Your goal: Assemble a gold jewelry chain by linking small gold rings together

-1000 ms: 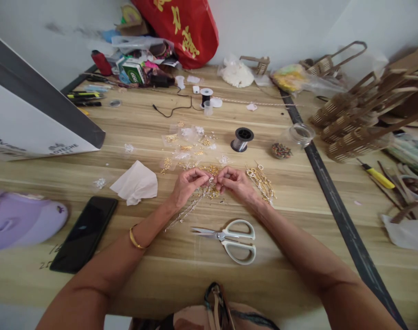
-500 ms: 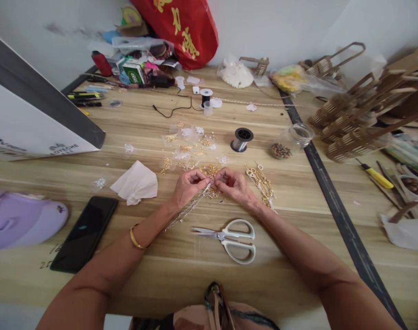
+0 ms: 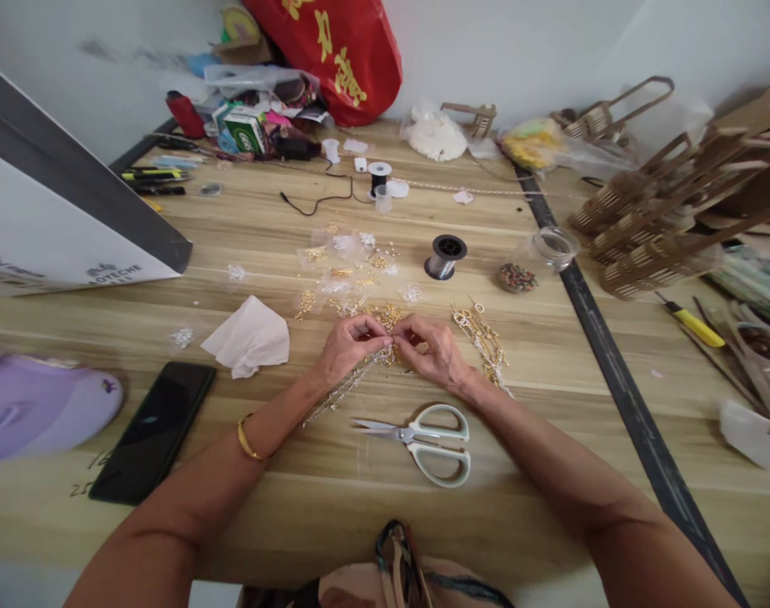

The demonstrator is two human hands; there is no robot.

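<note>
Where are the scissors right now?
In the head view, the scissors lie on the table near its middle, just on the person's side of the left hand and right hand, which pinch a chain; blades point toward the phone.

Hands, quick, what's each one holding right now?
Left hand: closed, pinching the upper end of the thin chain.
Right hand: closed, fingertips pinched on that same chain end; any small part there is too tiny to tell.

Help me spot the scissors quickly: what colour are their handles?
White handles on the metal-bladed scissors lying flat on the wooden table; head view shows them best.
</note>
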